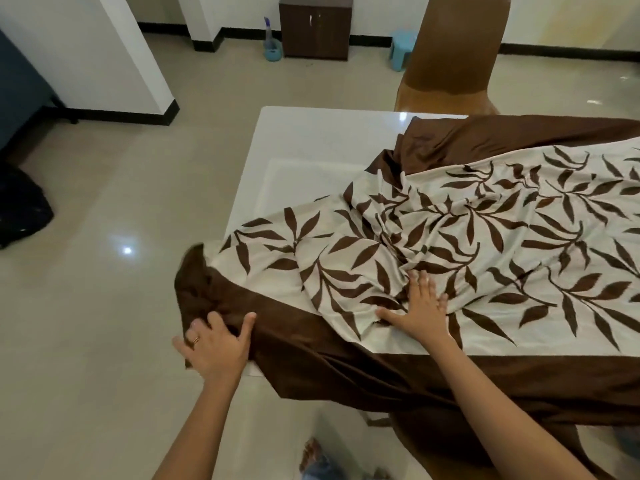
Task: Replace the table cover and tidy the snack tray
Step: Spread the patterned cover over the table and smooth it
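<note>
A cream table cover point(502, 237) with brown leaf print and a wide dark brown border lies rumpled across the white table point(311, 147). The table's far left part is bare. My left hand point(216, 341) grips the brown border at the near left corner, where the cloth bunches and hangs over the edge. My right hand point(420, 306) lies flat, fingers spread, on the printed cloth near the front edge. No snack tray is in sight.
A brown chair point(453, 57) stands at the table's far side. Behind it are a dark cabinet point(315, 27), a blue stool point(401, 48) and a spray bottle point(270, 39). A black bag point(20, 206) sits on the tiled floor at left. A bare foot point(317, 459) shows below.
</note>
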The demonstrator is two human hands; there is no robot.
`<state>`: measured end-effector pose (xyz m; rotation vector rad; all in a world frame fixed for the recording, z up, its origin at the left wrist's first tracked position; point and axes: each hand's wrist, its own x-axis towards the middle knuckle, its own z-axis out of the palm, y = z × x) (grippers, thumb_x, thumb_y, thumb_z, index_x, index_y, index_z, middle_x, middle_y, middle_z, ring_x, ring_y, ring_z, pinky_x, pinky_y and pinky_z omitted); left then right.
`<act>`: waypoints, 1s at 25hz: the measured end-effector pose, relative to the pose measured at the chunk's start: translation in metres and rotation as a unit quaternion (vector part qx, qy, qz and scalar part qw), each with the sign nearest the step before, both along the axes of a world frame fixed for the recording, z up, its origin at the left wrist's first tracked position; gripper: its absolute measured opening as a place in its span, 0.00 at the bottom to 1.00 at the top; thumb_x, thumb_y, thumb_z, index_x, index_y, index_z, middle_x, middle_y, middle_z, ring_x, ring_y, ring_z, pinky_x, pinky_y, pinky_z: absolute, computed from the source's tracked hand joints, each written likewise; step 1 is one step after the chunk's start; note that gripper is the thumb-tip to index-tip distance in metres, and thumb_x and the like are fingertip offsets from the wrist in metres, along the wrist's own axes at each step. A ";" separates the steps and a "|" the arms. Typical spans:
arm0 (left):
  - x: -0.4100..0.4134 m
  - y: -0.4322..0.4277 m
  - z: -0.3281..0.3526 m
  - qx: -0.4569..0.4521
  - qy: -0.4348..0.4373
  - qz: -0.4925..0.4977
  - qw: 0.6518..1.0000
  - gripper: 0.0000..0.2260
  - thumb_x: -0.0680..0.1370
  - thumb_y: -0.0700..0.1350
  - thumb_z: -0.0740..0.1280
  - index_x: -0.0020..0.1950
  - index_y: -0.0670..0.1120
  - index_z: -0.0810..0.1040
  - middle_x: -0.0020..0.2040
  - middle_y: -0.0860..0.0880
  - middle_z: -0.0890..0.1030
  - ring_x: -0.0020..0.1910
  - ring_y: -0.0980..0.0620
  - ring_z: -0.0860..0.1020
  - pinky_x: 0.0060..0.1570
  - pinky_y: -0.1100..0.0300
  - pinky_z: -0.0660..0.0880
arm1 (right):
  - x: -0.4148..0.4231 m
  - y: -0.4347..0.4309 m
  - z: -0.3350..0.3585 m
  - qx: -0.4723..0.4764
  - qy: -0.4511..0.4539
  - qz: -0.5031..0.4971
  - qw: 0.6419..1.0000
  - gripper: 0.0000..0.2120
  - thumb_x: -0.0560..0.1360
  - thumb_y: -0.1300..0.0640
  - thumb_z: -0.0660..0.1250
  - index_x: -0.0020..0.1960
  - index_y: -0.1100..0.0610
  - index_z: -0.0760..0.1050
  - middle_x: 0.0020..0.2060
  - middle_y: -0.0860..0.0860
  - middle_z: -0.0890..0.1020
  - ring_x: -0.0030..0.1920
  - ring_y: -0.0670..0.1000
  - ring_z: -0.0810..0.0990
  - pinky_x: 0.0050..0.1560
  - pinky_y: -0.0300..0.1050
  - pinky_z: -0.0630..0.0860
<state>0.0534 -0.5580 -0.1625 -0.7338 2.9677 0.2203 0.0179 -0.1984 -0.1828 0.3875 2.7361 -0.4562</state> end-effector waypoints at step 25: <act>-0.224 0.055 -0.015 0.057 -0.084 -0.386 0.917 0.41 0.74 0.72 0.46 0.75 0.51 0.29 0.75 0.49 0.29 0.76 0.46 0.33 0.73 0.46 0.34 | -0.187 -0.039 0.021 -0.050 0.113 0.010 0.992 0.36 0.77 0.39 0.59 0.78 0.54 0.52 0.77 0.59 0.52 0.77 0.61 0.49 0.76 0.61 0.52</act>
